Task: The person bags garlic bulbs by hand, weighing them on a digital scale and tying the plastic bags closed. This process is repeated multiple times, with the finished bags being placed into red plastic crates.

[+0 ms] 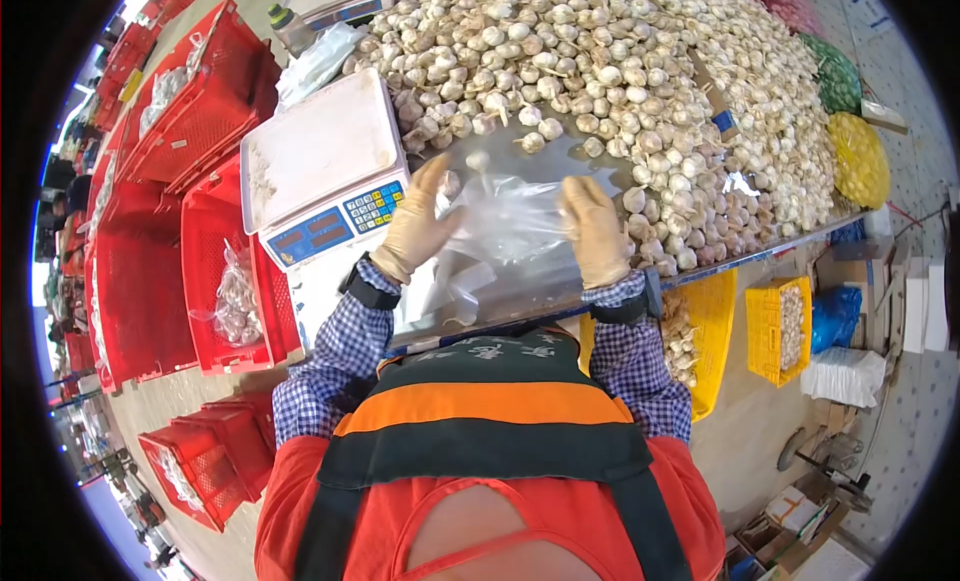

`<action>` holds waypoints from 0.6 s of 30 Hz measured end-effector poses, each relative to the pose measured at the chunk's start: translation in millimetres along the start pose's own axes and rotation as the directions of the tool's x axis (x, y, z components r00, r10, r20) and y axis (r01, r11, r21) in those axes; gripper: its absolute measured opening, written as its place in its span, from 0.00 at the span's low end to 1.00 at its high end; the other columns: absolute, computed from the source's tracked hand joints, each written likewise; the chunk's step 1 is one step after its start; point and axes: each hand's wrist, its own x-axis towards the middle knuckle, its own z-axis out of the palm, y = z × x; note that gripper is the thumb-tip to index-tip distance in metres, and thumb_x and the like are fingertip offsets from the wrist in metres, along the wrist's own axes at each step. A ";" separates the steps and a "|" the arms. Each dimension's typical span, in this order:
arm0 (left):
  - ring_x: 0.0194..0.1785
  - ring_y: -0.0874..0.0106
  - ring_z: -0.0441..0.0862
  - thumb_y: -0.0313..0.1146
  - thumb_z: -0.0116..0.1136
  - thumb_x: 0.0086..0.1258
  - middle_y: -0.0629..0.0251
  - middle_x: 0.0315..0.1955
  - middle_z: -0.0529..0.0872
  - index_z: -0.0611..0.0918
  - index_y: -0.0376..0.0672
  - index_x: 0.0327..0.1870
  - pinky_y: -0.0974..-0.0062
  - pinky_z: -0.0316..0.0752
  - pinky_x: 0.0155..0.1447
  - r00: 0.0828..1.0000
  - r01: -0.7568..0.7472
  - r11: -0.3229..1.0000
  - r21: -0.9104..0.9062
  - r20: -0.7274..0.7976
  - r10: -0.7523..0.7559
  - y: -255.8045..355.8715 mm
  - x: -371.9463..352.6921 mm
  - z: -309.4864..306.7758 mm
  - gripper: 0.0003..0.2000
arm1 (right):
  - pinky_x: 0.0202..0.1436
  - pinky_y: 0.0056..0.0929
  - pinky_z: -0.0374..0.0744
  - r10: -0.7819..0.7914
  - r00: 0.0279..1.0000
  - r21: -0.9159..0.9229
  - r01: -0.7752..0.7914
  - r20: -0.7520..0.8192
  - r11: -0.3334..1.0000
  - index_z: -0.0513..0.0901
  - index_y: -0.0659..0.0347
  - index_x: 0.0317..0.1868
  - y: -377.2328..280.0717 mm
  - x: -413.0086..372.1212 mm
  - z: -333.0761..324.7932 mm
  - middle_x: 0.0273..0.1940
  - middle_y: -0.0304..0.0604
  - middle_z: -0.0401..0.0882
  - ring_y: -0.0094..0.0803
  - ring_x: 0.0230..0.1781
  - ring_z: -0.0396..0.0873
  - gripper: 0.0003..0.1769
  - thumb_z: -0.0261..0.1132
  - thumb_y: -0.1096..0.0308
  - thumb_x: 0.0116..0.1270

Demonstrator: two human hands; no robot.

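A clear plastic bag (510, 216) is spread between my two gloved hands, over the bare metal part of the table (545, 286). My left hand (418, 226) is at the bag's left side, fingers stretched and thumb apart, close to the scale's keypad. My right hand (595, 231) has its fingers curled at the bag's right edge and grips the plastic there. More clear bags (440, 296) lie flat below my left hand. A large heap of garlic bulbs (600, 71) covers the table beyond, with a few loose bulbs (540, 131) near the bag.
A weighing scale (325, 161) stands to my left. Red crates (145, 281) are farther left, one with a bag of garlic (237, 301). A yellow crate (712, 341) sits below the table edge at right. Net sacks (858, 161) line the far right.
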 end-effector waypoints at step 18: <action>0.41 0.70 0.82 0.31 0.41 0.74 0.61 0.40 0.83 0.77 0.34 0.49 0.71 0.81 0.45 0.560 0.567 -0.480 -0.669 0.741 -0.370 5.3 8.6 11.6 0.13 | 0.46 0.37 0.77 -0.521 0.822 -0.964 -0.265 -0.232 0.011 0.81 0.62 0.43 0.6 -21.1 -76.6 0.36 0.52 0.82 0.46 0.40 0.80 0.14 0.67 0.73 0.55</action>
